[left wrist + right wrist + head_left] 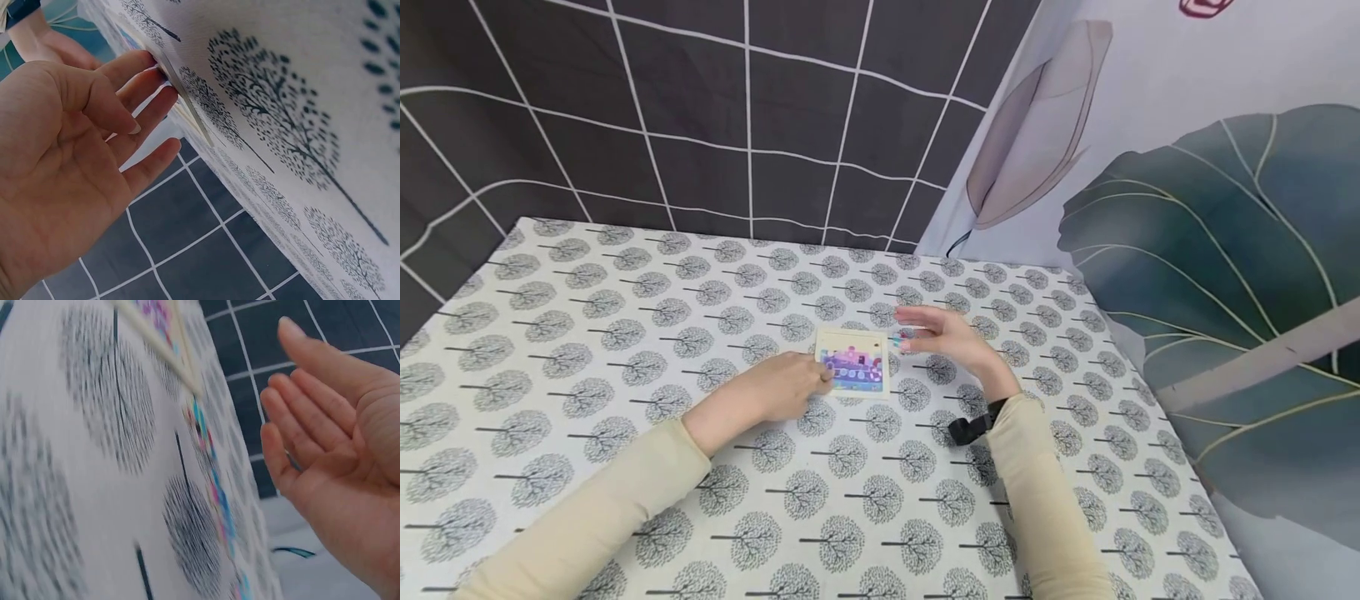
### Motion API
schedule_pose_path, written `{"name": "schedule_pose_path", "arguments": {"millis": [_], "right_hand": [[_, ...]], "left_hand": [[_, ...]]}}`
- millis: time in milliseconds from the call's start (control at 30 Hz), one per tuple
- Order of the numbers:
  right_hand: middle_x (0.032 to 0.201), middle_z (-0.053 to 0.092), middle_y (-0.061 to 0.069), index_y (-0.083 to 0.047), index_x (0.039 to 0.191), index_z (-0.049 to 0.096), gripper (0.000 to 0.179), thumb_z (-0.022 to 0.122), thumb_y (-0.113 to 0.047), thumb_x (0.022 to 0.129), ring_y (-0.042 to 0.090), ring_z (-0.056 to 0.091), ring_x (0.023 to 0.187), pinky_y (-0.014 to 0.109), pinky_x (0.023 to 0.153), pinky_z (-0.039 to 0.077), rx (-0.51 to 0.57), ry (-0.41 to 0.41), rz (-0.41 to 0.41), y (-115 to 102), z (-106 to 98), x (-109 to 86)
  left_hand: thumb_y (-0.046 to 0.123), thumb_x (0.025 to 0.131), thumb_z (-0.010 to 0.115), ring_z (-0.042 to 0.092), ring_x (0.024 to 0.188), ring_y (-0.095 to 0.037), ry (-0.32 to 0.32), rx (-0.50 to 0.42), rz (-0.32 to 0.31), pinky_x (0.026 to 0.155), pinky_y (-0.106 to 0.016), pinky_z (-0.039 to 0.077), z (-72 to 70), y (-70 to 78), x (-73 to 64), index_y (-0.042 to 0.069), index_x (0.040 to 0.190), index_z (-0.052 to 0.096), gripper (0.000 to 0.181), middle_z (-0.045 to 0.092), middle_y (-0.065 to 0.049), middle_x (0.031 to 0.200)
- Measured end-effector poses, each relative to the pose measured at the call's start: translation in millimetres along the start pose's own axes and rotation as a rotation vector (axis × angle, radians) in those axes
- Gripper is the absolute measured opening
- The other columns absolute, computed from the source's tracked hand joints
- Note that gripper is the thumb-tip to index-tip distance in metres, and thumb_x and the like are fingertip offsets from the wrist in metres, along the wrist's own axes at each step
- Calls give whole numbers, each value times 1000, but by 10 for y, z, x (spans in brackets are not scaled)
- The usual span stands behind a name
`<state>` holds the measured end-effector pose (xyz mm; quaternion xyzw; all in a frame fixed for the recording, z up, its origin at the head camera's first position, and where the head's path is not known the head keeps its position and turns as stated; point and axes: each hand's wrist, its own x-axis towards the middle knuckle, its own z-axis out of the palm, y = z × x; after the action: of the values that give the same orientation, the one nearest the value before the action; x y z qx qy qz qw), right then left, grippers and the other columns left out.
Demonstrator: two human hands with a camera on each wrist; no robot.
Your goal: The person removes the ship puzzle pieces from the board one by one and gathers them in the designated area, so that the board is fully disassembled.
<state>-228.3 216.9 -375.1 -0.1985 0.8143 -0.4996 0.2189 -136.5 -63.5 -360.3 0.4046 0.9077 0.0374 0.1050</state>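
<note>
A small square picture board (886,379) with a pale rim and a purple and pink scene lies on the cloth. My left hand (793,385) is at its left side, a fingertip touching the picture. In the left wrist view the fingers (147,122) are loosely extended against the board's edge (195,115). To the right of the board, my right hand (951,337) hovers with its fingers apart from the thumb. Small colourful flat pieces (222,506) lie beside the board, blurred in the right wrist view. Nothing shows in the right palm.
A white cloth with grey tree prints (880,500) covers the table. Behind it hangs a dark curtain with white grid lines (700,100). A pale curtain with large leaf prints (1217,250) hangs at the right. A black strapped device (970,429) is on the right wrist.
</note>
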Motion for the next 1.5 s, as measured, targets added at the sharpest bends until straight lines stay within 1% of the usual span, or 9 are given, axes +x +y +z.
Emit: {"name": "schedule_pose_path", "arguments": {"millis": [100,333,667,800,967,1100,1200,1367,1500], "right_hand": [[138,49,9,-9,137,45,62,71,-10,81,26,47,125,38,106,39,58,-37,-3,-1,79,74],[133,54,9,-7,135,48,59,70,-8,81,24,51,122,36,103,43,14,-78,-36,-42,255,245],[128,59,4,-13,135,50,59,72,-11,80,17,54,117,33,102,42,-31,-159,-30,-221,536,521],[126,61,0,-18,133,52,60,75,-15,78,15,55,115,32,102,42,-34,-153,2,-239,596,564],[124,62,2,-14,131,53,56,74,-13,79,15,57,114,28,100,44,-46,-177,-6,-219,661,616],[114,66,2,-13,121,60,42,71,-14,81,14,61,103,27,91,50,-96,-157,21,-224,695,651],[105,66,1,-13,113,63,32,70,-16,82,15,62,95,27,86,52,-145,-139,48,-245,717,676],[98,68,-1,-14,107,65,28,72,-20,81,13,63,90,26,84,51,-250,-130,73,-295,743,698],[98,69,-2,-15,111,65,30,71,-24,83,11,63,88,25,81,51,-308,-155,101,-331,758,698]], "left_hand": [[-2,84,55,52,119,-31,-3,-43,-30,107,-43,37,3,25,-4,2,124,59,40,56,-13,130],[0,83,59,57,111,-30,7,-62,-63,103,-42,42,33,49,6,-1,123,59,39,59,-14,124],[-4,77,67,61,98,-30,74,-69,-124,95,-45,48,57,76,1,-2,115,62,39,64,-15,110],[-5,77,68,62,97,-30,92,-57,-119,93,-45,49,50,104,3,-2,114,63,38,65,-15,109],[-6,78,66,62,99,-31,99,-61,-100,93,-44,50,42,133,10,-2,114,63,37,65,-15,111],[-8,76,66,62,100,-31,95,-82,-106,93,-45,50,43,141,9,-2,114,63,39,64,-15,112],[-9,75,67,61,102,-31,87,-57,-103,94,-44,50,49,130,1,-1,115,63,41,63,-14,116],[-7,76,66,58,110,-33,59,22,-77,96,-46,47,60,108,-8,1,121,60,45,57,-13,128],[-6,77,66,55,114,-33,45,32,-72,97,-48,46,59,103,-18,2,123,59,47,55,-12,132]]}}
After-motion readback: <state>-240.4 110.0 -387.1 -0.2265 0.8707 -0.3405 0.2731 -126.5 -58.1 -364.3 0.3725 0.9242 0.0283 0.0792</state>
